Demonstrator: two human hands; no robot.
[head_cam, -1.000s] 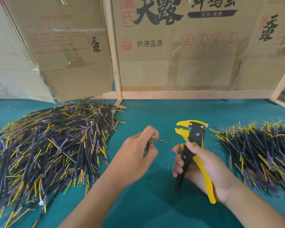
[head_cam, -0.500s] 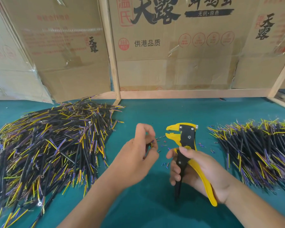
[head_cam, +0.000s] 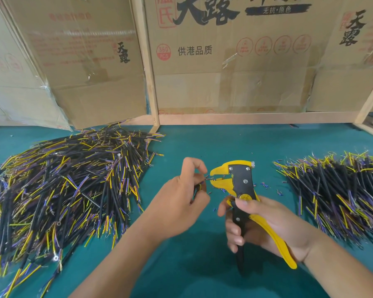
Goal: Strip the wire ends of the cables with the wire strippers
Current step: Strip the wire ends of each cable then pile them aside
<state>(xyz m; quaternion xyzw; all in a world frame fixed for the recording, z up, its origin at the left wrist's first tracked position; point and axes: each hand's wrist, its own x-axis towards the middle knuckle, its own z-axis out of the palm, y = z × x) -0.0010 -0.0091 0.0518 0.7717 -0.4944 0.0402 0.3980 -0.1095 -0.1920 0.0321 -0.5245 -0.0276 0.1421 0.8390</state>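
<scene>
My right hand (head_cam: 265,224) grips the yellow and black wire strippers (head_cam: 241,186) by both handles, jaws pointing left and slightly parted. My left hand (head_cam: 181,198) pinches a short black cable (head_cam: 197,188), most of it hidden by the fingers. The cable's thin wire ends (head_cam: 208,178) reach into the strippers' jaws. A big pile of black cables with yellow and purple wires (head_cam: 63,190) lies at the left. A second pile of cables (head_cam: 340,190) lies at the right.
The green table surface (head_cam: 202,272) carries small bits of stripped insulation (head_cam: 265,185) around the strippers. Cardboard boxes (head_cam: 224,61) in a wooden frame stand along the back edge of the table.
The strippers have turned so their jaws face left and moved closer to my left hand. The cable's wire ends now sit in the jaws. The camera view shifted slightly.
</scene>
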